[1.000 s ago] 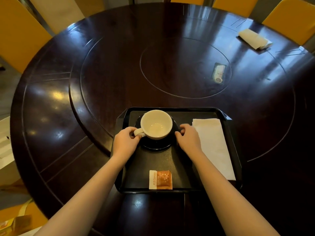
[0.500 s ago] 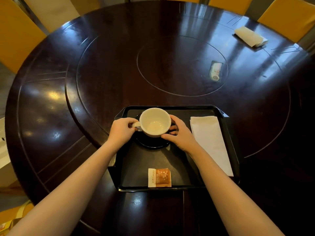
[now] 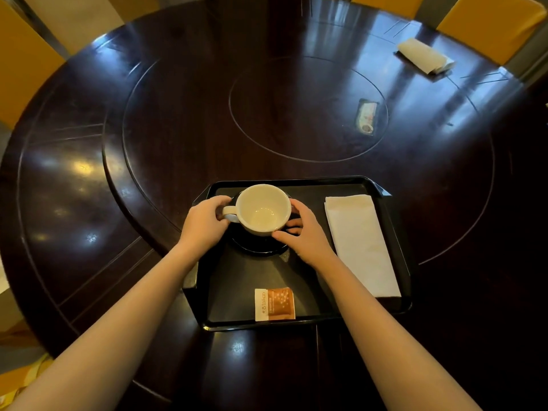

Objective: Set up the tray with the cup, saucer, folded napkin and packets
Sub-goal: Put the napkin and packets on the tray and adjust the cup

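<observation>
A black tray (image 3: pixel 394 307) lies on the dark round table in front of me. An empty cream cup (image 3: pixel 263 207) stands on a dark saucer (image 3: pixel 261 247) in the tray's far left part, its handle pointing left. My left hand (image 3: pixel 204 222) grips the cup's handle. My right hand (image 3: pixel 305 234) wraps the cup's right side, fingers spread along the wall. A folded white napkin (image 3: pixel 360 241) lies along the tray's right side. An orange and white packet (image 3: pixel 274 304) rests at the tray's near edge.
The dark polished table (image 3: pixel 148 143) has a raised central turntable. A folded cloth (image 3: pixel 424 56) lies at the far right, and a small packet (image 3: pixel 367 115) sits near the middle. Yellow chairs (image 3: pixel 492 22) ring the table.
My right hand has moved from the saucer's rim onto the cup's right side. The left hand has closed further around the handle. The cup and saucer sit in the same place.
</observation>
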### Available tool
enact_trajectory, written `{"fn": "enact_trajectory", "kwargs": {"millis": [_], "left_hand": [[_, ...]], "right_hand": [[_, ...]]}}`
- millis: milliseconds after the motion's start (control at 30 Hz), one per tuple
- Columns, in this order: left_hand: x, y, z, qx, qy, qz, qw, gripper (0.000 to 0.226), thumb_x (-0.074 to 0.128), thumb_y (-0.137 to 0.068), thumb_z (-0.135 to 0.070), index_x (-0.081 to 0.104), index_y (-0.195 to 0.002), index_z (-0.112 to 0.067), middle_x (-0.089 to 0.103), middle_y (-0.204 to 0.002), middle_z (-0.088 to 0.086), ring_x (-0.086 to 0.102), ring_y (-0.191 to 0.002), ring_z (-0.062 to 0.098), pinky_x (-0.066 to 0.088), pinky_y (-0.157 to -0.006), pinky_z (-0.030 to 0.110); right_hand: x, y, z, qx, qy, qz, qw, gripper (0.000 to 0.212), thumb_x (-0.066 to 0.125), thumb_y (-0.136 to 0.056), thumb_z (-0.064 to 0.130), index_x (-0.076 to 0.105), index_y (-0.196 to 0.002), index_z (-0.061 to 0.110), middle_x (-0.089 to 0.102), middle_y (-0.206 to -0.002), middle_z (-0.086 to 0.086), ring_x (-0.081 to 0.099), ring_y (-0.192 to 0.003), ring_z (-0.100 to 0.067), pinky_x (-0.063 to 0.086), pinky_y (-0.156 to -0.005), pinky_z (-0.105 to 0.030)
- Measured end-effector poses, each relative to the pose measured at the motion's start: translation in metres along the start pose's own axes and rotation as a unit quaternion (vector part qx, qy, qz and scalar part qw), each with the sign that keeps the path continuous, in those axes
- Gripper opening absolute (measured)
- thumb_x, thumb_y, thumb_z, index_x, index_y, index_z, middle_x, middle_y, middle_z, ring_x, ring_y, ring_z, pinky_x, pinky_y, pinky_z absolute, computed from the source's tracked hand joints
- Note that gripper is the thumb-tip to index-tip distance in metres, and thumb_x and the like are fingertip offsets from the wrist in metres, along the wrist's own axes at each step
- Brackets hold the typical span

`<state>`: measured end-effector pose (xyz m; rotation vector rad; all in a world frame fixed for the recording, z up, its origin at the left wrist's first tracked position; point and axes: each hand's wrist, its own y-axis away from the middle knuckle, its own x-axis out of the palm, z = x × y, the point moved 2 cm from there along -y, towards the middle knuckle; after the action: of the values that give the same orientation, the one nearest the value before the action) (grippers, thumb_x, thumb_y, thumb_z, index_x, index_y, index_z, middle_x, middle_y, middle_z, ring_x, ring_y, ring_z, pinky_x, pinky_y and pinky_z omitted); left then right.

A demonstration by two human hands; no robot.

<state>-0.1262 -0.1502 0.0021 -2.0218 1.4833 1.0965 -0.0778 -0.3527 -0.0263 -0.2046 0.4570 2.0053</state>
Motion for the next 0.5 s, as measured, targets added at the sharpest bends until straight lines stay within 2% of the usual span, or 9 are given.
{"fn": "enact_trajectory", "kwargs": {"millis": [67,133,167,200,267,333,367,433,500], "left_hand": [[-0.01,0.02,-0.007,-0.017,0.012,-0.069,0.997,0.041,0.059,-0.082,-0.005,0.058,-0.122,-0.015,0.064,-0.113,0.005,0.058,-0.086,0.011,0.038,-0.074,0.016],[-0.014,0.051,-0.02,-0.01,0.058,-0.131,0.99,0.03,0.058,-0.081,-0.005,0.064,-0.108,-0.018,0.064,-0.096,-0.001,0.053,-0.072,0.002,0.036,-0.063,0.009],[-0.011,0.068,-0.031,0.002,0.09,-0.132,0.987,0.025,0.059,-0.081,-0.006,0.065,-0.101,-0.021,0.062,-0.089,-0.006,0.053,-0.07,-0.001,0.038,-0.061,0.007],[-0.004,0.083,-0.044,0.019,0.118,-0.109,0.987,0.024,0.06,-0.081,-0.007,0.065,-0.097,-0.024,0.061,-0.084,-0.01,0.055,-0.072,-0.004,0.04,-0.062,0.005],[0.023,0.103,-0.073,0.051,0.151,-0.005,0.987,0.025,0.06,-0.081,-0.011,0.064,-0.099,-0.027,0.06,-0.086,-0.015,0.056,-0.079,-0.007,0.043,-0.07,0.004],[0.055,0.104,-0.1,0.063,0.157,0.099,0.981,0.032,0.059,-0.083,-0.014,0.061,-0.112,-0.026,0.063,-0.099,-0.011,0.057,-0.085,-0.003,0.047,-0.078,0.012],[0.07,0.098,-0.111,0.059,0.151,0.135,0.978,0.037,0.058,-0.084,-0.015,0.057,-0.12,-0.024,0.063,-0.107,-0.007,0.056,-0.089,0.0,0.047,-0.082,0.017],[0.096,0.081,-0.129,0.038,0.135,0.186,0.972,0.048,0.057,-0.085,-0.015,0.048,-0.132,-0.022,0.058,-0.122,0.001,0.054,-0.1,0.008,0.044,-0.086,0.021],[0.117,0.068,-0.141,0.011,0.123,0.22,0.968,0.057,0.056,-0.085,-0.014,0.039,-0.139,-0.018,0.048,-0.136,0.007,0.05,-0.116,0.017,0.043,-0.097,0.029]], "right_hand": [[-0.007,0.002,-0.001,0.009,0.013,-0.002,1.0,0.074,0.07,-0.081,0.018,0.028,-0.143,0.022,0.043,-0.142,-0.003,0.052,-0.109,-0.01,0.047,-0.081,-0.018],[-0.022,0.008,-0.004,0.014,0.048,-0.041,0.998,0.063,0.062,-0.087,0.019,0.032,-0.142,0.021,0.045,-0.14,-0.003,0.05,-0.107,-0.006,0.044,-0.078,-0.014],[-0.034,0.014,-0.008,0.014,0.07,-0.075,0.995,0.056,0.059,-0.089,0.02,0.036,-0.14,0.02,0.047,-0.139,-0.003,0.049,-0.107,-0.006,0.044,-0.08,-0.015],[-0.046,0.021,-0.014,0.012,0.092,-0.112,0.989,0.05,0.056,-0.091,0.02,0.039,-0.138,0.019,0.049,-0.137,-0.003,0.05,-0.11,-0.008,0.045,-0.086,-0.02],[-0.07,0.041,-0.029,0.007,0.145,-0.179,0.973,0.041,0.052,-0.093,0.019,0.046,-0.133,0.018,0.053,-0.134,-0.003,0.049,-0.118,-0.015,0.043,-0.096,-0.03],[-0.088,0.062,-0.045,0.008,0.228,-0.218,0.949,0.037,0.052,-0.092,0.02,0.051,-0.129,0.019,0.054,-0.131,-0.004,0.047,-0.122,-0.018,0.038,-0.097,-0.029],[-0.092,0.07,-0.053,0.013,0.273,-0.213,0.938,0.038,0.054,-0.091,0.021,0.05,-0.129,0.02,0.053,-0.133,-0.005,0.044,-0.124,-0.019,0.037,-0.098,-0.03],[-0.091,0.08,-0.068,0.032,0.359,-0.142,0.922,0.047,0.054,-0.091,0.025,0.042,-0.136,0.019,0.04,-0.146,-0.007,0.032,-0.136,-0.022,0.031,-0.109,-0.037],[-0.086,0.082,-0.08,0.047,0.396,-0.076,0.914,0.053,0.049,-0.093,0.028,0.032,-0.143,0.017,0.024,-0.155,-0.006,0.017,-0.143,-0.023,0.021,-0.117,-0.04]]}}
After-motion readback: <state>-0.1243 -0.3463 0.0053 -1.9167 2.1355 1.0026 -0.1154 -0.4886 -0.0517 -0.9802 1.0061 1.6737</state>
